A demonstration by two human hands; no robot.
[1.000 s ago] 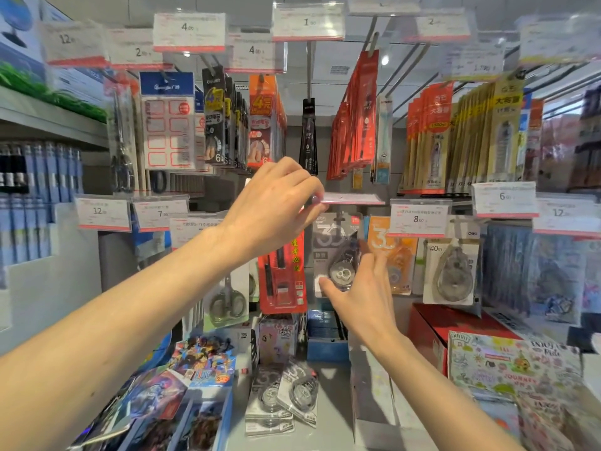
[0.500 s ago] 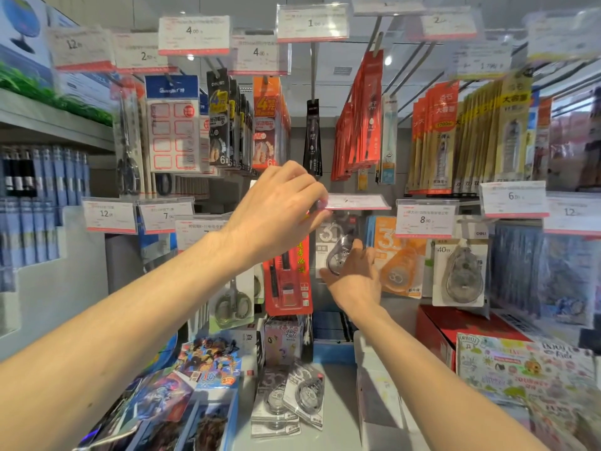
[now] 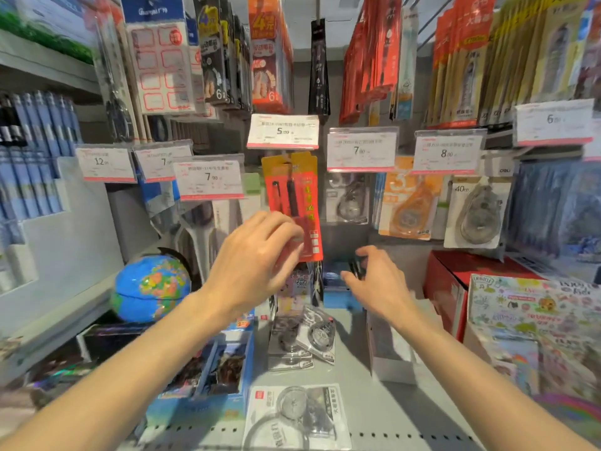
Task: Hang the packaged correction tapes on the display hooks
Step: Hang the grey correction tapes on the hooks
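both hands empty, fingers loosely curled: left hand [image 3: 257,258]; right hand [image 3: 377,281]; correction tapes [image 3: 300,340] on shelf [image 3: 383,415]

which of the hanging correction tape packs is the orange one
The orange correction tape pack, hanging under the 8.00 price tag. The packs either side of it are grey and clear.

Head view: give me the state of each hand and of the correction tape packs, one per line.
Left hand: empty, fingers relaxed, in front of the red hanging pack.
Right hand: empty, fingers loosely curled, above the shelf.
Grey correction tape pack: hanging under the 7.00 price tag.
Stacked correction tape packs: lying on the shelf, not yet hung.
Near correction tape pack: lying flat at the shelf's front edge.
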